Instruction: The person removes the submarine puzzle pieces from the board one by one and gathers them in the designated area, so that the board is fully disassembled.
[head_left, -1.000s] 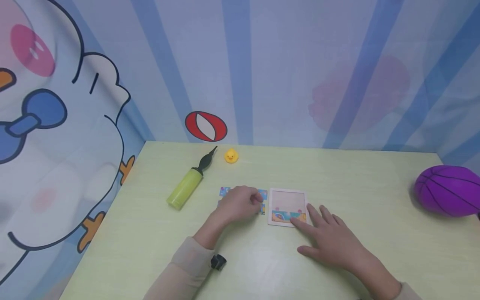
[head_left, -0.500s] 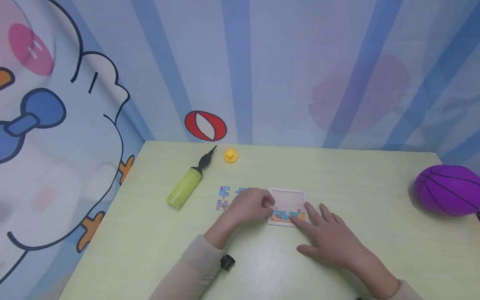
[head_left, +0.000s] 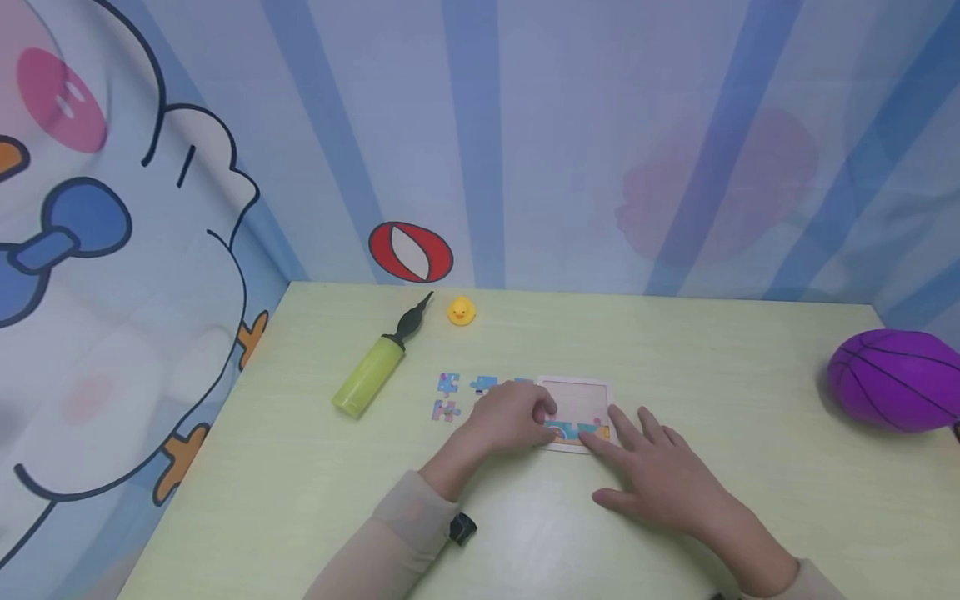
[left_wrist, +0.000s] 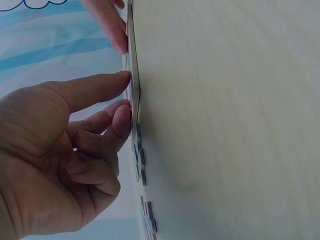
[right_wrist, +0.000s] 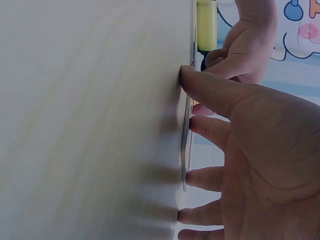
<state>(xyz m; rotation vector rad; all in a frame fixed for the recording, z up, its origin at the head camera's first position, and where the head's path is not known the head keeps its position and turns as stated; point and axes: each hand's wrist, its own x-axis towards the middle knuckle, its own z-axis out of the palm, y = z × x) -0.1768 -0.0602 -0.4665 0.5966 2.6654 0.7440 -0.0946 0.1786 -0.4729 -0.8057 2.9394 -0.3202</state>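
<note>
A puzzle frame (head_left: 576, 381) lies flat, with joined pieces (head_left: 595, 430) along its near side and bare board (head_left: 573, 400) behind them. My left hand (head_left: 506, 417) is at its left edge; in the left wrist view the left hand (left_wrist: 65, 150) touches the frame (left_wrist: 135, 85) with thumb and bent fingers apart, and whether a piece is between them is hidden. My right hand (head_left: 660, 487) has spread fingers, the index on the near right part and another fingertip at the right rim. Loose pieces (head_left: 448, 382) lie left of the frame, some partly covered by my left hand.
A yellow-green pump (head_left: 370, 375) with a black nozzle lies at the left, beside a small yellow duck (head_left: 461, 311) farther back. A purple ball (head_left: 896, 381) sits at the right end of the table (head_left: 735, 358). A patterned curtain (head_left: 562, 150) stands behind.
My left hand has moved right from above the loose pieces to the frame's left edge, uncovering pieces at the left. My right hand has stayed at the frame's right side.
</note>
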